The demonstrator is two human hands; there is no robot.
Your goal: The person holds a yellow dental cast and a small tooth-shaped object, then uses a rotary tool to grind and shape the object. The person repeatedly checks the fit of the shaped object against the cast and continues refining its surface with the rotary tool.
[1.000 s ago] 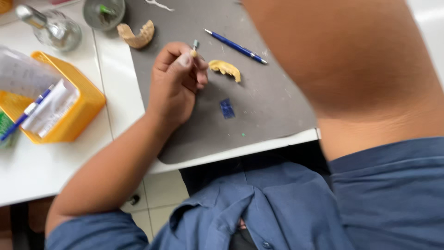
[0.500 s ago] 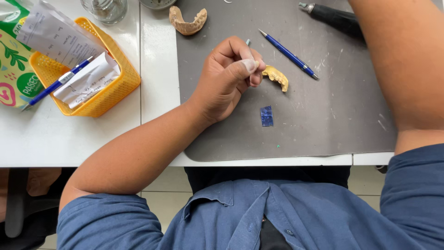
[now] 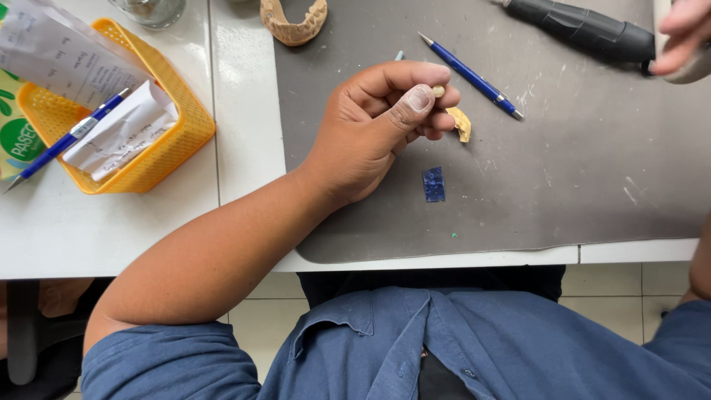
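Hand, left (image 3: 378, 126), pinches small tan piece (image 3: 438, 91), maybe wax; grey mat (image 3: 563, 185).

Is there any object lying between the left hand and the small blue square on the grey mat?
Nothing visible: bare grey mat separates the left hand from the small blue square just below its fingers.

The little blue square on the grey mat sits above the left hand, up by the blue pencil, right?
Not quite. In the head view the blue square lies on the grey mat below the left hand, nearer the table edge; the blue pencil lies above it.
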